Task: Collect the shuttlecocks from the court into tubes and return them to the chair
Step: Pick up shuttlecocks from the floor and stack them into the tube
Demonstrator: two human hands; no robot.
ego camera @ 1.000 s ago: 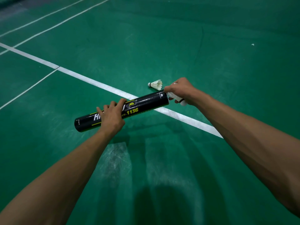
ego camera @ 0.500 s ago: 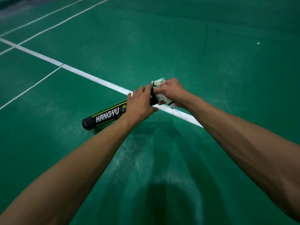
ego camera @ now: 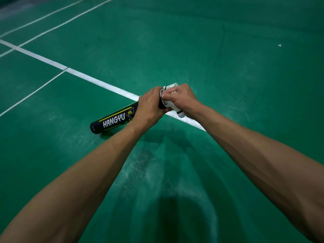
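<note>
Shifted along the tube since a second ago, the left grip is now being clenched round its mouth end, not its middle. Tube, black, marked HANGYU: being held slanted, closed end down near the court floor. Shuttlecock: being grasped in the right grip, feathers being pressed against the tube mouth, cork toward the wrist. Second shuttlecock: being half hidden just behind both grips.

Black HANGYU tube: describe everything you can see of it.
The tube is a long black cylinder, matte like cardboard, with white HANGYU lettering, yellow stripes and a small logo. It is tilted, closed end down-left near the green floor, contact unclear. The left hand grips its upper end; the right hand holds a shuttlecock at its mouth, mostly hidden.
</note>
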